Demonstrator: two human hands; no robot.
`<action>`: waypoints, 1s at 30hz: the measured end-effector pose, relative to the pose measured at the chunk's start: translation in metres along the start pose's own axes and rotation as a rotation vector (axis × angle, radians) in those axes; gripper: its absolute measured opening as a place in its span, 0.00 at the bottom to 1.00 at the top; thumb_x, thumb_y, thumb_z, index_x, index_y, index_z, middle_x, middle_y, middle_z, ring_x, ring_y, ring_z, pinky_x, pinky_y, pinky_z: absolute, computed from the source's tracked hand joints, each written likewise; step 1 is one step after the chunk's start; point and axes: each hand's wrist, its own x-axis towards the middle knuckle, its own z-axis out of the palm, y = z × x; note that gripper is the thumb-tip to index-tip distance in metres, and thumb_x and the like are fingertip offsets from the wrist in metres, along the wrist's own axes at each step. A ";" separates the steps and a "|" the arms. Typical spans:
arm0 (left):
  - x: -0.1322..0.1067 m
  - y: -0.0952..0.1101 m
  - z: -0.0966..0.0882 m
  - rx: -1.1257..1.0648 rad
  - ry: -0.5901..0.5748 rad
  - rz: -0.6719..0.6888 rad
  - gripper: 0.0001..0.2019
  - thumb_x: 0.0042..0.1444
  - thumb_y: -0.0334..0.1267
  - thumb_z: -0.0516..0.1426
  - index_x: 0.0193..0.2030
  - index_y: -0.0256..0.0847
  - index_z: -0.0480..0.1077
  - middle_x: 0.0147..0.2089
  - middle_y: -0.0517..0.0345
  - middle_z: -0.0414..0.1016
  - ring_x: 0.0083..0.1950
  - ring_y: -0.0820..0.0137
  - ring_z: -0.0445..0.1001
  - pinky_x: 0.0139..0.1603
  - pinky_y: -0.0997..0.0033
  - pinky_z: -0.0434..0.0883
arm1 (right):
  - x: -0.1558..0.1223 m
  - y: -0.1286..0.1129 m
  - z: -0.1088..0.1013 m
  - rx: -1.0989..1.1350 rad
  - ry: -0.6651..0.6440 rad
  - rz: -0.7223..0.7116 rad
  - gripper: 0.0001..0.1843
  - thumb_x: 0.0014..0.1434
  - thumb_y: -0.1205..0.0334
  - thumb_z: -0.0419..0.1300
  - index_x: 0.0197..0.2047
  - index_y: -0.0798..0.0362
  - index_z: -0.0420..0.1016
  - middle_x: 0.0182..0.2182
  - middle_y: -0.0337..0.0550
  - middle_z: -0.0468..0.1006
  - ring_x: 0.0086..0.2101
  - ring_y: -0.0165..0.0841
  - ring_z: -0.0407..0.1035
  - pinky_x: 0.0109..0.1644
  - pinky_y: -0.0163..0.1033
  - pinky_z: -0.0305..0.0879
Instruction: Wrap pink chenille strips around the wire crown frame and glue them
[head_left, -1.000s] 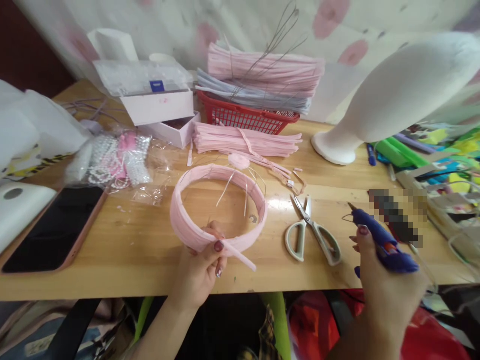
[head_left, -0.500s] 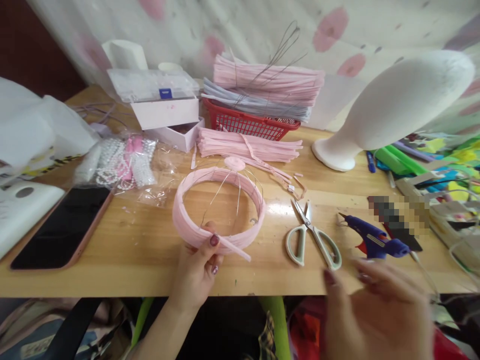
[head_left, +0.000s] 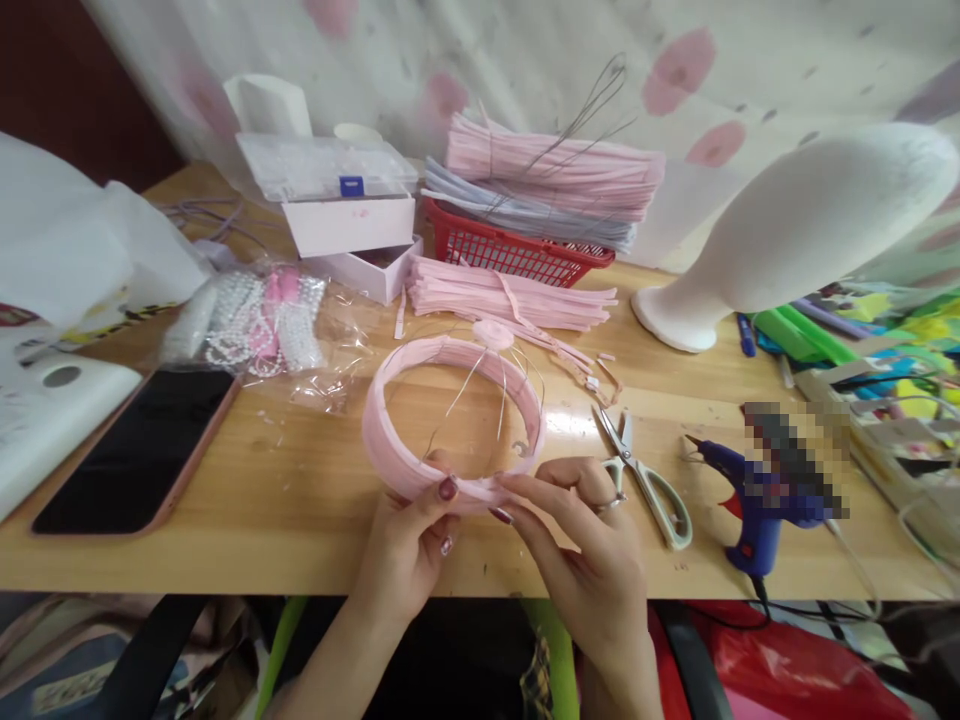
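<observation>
A pink fabric-wrapped ring (head_left: 384, 460) is held up over the front of the table, tilted so its opening shows. Thin wires rise from it to a small pink disc (head_left: 493, 334) at its far side. My left hand (head_left: 411, 535) pinches the near rim between thumb and fingers. Right beside it, my right hand (head_left: 581, 540) has thumb and forefinger closed on the pink strip (head_left: 480, 490) along the same rim. Scissors (head_left: 660, 500) lie partly behind my right hand, blades a little apart. Farther right rests a blue glue gun (head_left: 757, 510).
Behind the ring lie pink strip bundles (head_left: 510, 295) and a red basket (head_left: 517, 250) topped with more bundles. A white foam head (head_left: 810, 220) stands back right. At left are a phone (head_left: 135, 455), bagged pearl strings (head_left: 255, 320) and white boxes (head_left: 349, 225).
My right hand has come in from the lower right and taken hold of the strip's loose end, which now lies against the rim. The glue gun has shifted and turned. The left hand keeps its hold.
</observation>
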 end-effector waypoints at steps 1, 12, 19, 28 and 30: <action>0.000 0.000 0.000 -0.006 0.000 -0.003 0.22 0.27 0.41 0.79 0.20 0.37 0.72 0.21 0.68 0.66 0.16 0.85 0.57 0.14 0.86 0.58 | 0.001 0.001 -0.001 -0.013 -0.019 -0.014 0.10 0.66 0.71 0.63 0.49 0.51 0.78 0.38 0.41 0.71 0.38 0.31 0.69 0.39 0.36 0.69; 0.000 0.001 -0.002 -0.019 -0.095 -0.024 0.19 0.30 0.39 0.78 0.22 0.37 0.75 0.23 0.66 0.68 0.16 0.85 0.57 0.12 0.84 0.55 | 0.013 0.011 -0.006 -0.004 0.004 -0.035 0.06 0.65 0.72 0.63 0.39 0.50 0.75 0.37 0.41 0.75 0.38 0.32 0.71 0.42 0.39 0.70; 0.000 0.002 -0.007 -0.013 -0.199 -0.048 0.18 0.32 0.42 0.78 0.20 0.37 0.75 0.23 0.67 0.66 0.12 0.86 0.56 0.11 0.82 0.47 | 0.006 0.020 0.004 0.146 0.103 0.137 0.05 0.62 0.66 0.67 0.35 0.47 0.79 0.47 0.45 0.73 0.50 0.40 0.71 0.51 0.46 0.70; -0.001 0.001 -0.007 -0.004 -0.191 -0.064 0.20 0.33 0.45 0.78 0.27 0.38 0.78 0.23 0.68 0.65 0.15 0.89 0.50 0.11 0.84 0.47 | 0.017 0.022 0.003 0.526 0.014 0.244 0.05 0.59 0.63 0.70 0.32 0.49 0.81 0.31 0.42 0.84 0.36 0.37 0.77 0.45 0.46 0.75; -0.001 0.001 -0.008 0.000 -0.194 -0.077 0.20 0.33 0.45 0.78 0.28 0.37 0.78 0.24 0.68 0.65 0.14 0.89 0.50 0.11 0.84 0.46 | 0.018 0.023 0.002 0.542 0.003 0.265 0.05 0.58 0.63 0.71 0.31 0.49 0.81 0.31 0.42 0.84 0.36 0.37 0.77 0.45 0.45 0.75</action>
